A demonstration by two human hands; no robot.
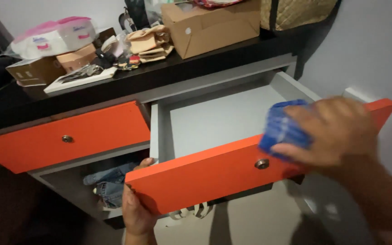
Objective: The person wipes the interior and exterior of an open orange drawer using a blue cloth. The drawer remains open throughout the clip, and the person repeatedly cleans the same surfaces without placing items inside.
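Both our hands are busy at the same pulled-out drawer with the flat orange front point(214, 174). Our left hand point(138, 211) is down low, with its fingers curled tight around the bottom left corner of that front. Our right hand point(336, 131) is up at the other end and is closed around a blue ribbed plastic thing point(281, 129). It looks like a small tub or bundle, but it is blurry, so we cannot say for sure what it is.

The blue thing sits right at the top edge of the orange front, near the right end. It is just above the small round metal knob point(262, 164). The right hand is the one on it; the left hand is well apart from it, at the far corner. The orange front runs long from low on the left to high on the right, so the two hands are at its two ends. The grey inside of the drawer point(223, 118) lies just behind the blue thing.

Beside this drawer, on the left, is a shut orange drawer with a round knob point(67, 138). Under it is an open shelf with folded blue jeans point(110, 183). On the dark table top point(169, 70) we see a brown cardboard box point(212, 25), a white and pink pack of wipes point(53, 37) and a heap of small things. A pale grey wall point(368, 50) stands close on the right.
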